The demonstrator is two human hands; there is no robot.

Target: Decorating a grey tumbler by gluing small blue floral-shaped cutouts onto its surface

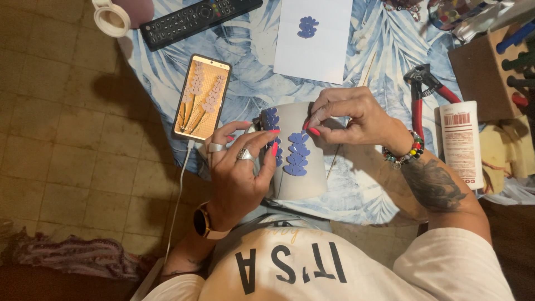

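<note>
Two hands are working on a grey mug (312, 167) above the counter (245, 78): the left hand (237, 178) is gripping its side, the right hand (348, 117) is pinching closed over purple petals (297, 154) stuck on it.

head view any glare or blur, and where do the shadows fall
Head view: sharp at the centre, the grey mug with purple petals crisp; the phone screen glows bright but readable; soft shadows fall beside the phone and under the right hand; floor and lower corners dim.
</note>
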